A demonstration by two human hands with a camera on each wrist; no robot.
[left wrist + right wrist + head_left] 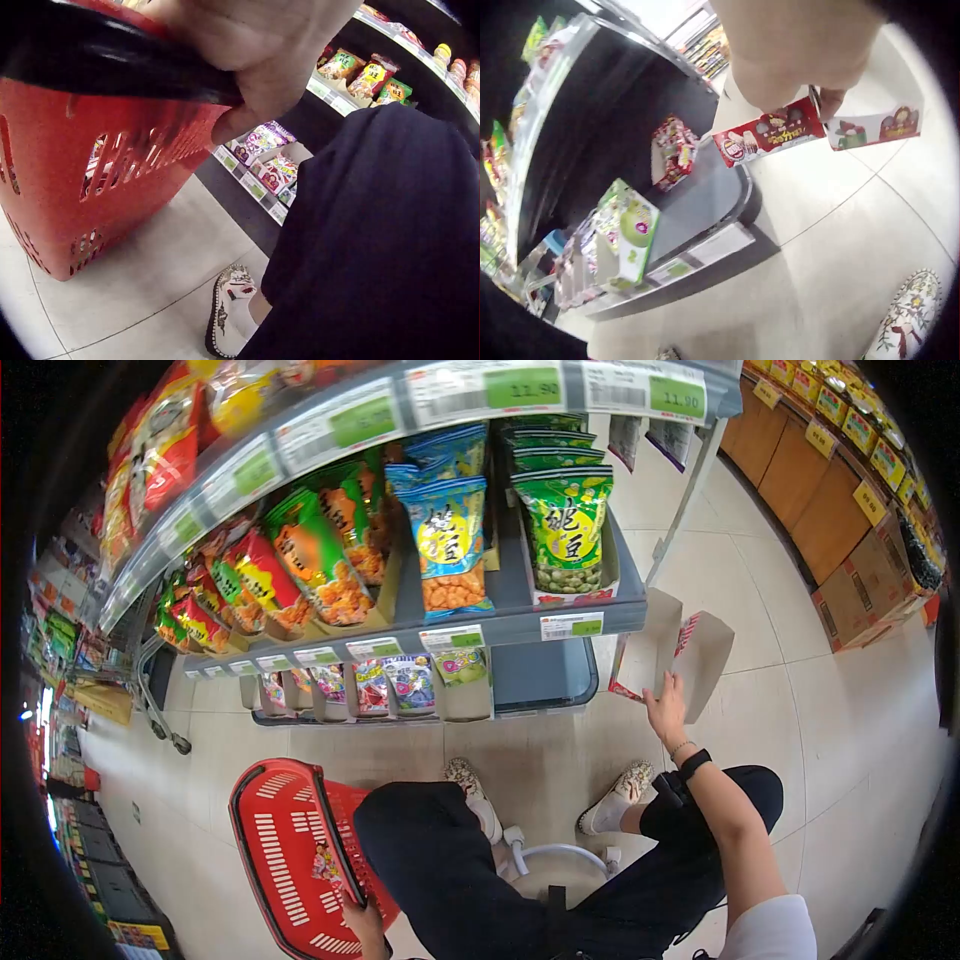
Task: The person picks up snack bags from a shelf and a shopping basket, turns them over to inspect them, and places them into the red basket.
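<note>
My right hand [668, 712] pinches an open white cardboard display box [708, 660] with red printed edges, held past the right end of the shelves. In the right wrist view the fingers of that hand [802, 82] grip where two printed panels [776, 135] meet. At the lower left my left hand [366, 925] is curled round the black rim or handle of a red plastic basket [285, 860]. The left wrist view shows the left hand [259, 56] over the basket's [112, 165] black edge, thumb against the red side.
Snack bags [455, 550] stand on the middle shelf, with small candy packs [410, 685] below. A red candy box [676, 154] lies deeper on the lower shelf. A white curved bar [565, 850] is between the feet. A cardboard carton [870, 590] stands at the right.
</note>
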